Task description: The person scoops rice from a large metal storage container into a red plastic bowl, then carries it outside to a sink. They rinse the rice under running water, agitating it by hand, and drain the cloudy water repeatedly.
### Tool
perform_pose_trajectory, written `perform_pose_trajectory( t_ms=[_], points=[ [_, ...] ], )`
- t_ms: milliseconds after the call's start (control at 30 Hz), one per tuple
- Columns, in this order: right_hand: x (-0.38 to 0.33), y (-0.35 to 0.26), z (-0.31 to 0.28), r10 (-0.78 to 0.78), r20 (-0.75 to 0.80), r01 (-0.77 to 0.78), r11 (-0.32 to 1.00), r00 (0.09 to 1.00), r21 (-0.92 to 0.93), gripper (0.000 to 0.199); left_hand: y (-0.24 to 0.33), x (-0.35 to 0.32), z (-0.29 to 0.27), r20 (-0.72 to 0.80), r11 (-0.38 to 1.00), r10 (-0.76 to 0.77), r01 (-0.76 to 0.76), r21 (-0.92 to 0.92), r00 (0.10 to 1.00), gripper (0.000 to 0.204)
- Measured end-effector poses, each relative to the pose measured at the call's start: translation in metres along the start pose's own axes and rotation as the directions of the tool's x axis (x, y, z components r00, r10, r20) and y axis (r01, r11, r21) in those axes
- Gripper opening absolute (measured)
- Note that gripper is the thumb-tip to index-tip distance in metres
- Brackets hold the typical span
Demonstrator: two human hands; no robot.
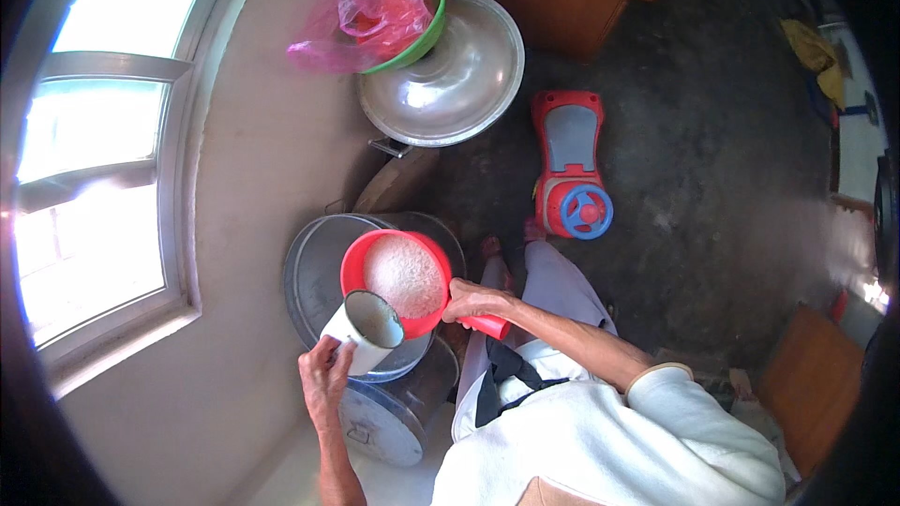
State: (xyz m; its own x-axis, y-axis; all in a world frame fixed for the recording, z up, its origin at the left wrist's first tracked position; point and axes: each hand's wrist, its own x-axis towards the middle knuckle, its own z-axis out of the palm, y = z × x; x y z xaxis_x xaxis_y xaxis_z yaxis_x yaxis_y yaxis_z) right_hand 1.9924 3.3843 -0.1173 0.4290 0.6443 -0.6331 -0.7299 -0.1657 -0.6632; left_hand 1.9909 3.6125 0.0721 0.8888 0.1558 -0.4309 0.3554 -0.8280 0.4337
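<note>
Looking straight down: the right hand (472,301) is wrapped around the handle of a red scoop (398,278), fingers curled tight and pressed together on the grip. The scoop's round bowl sits just left of centre, at about nine o'clock from that hand, and it is heaped with white rice (404,274). It hangs over the open mouth of a big metal drum (314,272), which stands against the wall.

At seven o'clock from the scoop, the left hand (325,377) holds a white tin cup (365,330), fingers closed around its side from below, thumb along the near wall. The cup is tilted, its rim touching or just beside the lower edge of the red bowl; I cannot tell which. Its inside looks grey, and what is in it cannot be made out.

Below the drum, at six o'clock, a round metal lid (380,426) leans on edge against it.

Up at twelve o'clock a wide metal pot lid (450,75) covers a large pot, and a green basin (422,28) with a pink plastic bag (370,19) in it rests on its upper left rim. At two o'clock from the scoop a red toy ride-on car (569,164) with a blue steering wheel stands on the dark floor (712,159). A bright window (94,159) fills the nine o'clock side.
</note>
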Motion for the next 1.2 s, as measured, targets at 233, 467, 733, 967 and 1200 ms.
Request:
perform_pose_trajectory(
  t_ms=[233, 467, 733, 967, 1200],
  points=[
    [0.01, -0.005, 0.004, 0.082, -0.014, -0.084, 0.98, 0.997, -0.179, 0.015, -0.082, -0.027, -0.016, -0.242, 0.872, -0.175, 0.036, -0.489, 0.954, 0.028],
    [0.011, -0.014, 0.011, 0.17, -0.128, -0.201, 0.935, 0.977, -0.294, 0.017, -0.211, 0.009, 0.041, -0.176, 0.764, -0.261, 0.092, -0.639, 0.949, 0.028],
    [0.002, -0.016, 0.015, 0.105, -0.149, -0.138, 0.962, 0.983, -0.237, 0.017, -0.287, 0.081, 0.124, 0.058, 0.493, -0.411, 0.275, -0.826, 0.91, 0.022],
    [0.004, -0.01, 0.026, -0.055, -0.174, -0.004, 0.947, 0.983, -0.321, 0.013, -0.307, 0.122, 0.186, 0.337, 0.438, -0.384, 0.491, -0.753, 0.86, 0.025],
    [-0.018, 0.0, 0.042, -0.224, -0.144, 0.2, 0.966, 0.964, -0.164, 0.012, -0.367, 0.13, 0.188, 0.352, 0.711, -0.159, 0.355, -0.608, 0.922, 0.037]
  ],
)
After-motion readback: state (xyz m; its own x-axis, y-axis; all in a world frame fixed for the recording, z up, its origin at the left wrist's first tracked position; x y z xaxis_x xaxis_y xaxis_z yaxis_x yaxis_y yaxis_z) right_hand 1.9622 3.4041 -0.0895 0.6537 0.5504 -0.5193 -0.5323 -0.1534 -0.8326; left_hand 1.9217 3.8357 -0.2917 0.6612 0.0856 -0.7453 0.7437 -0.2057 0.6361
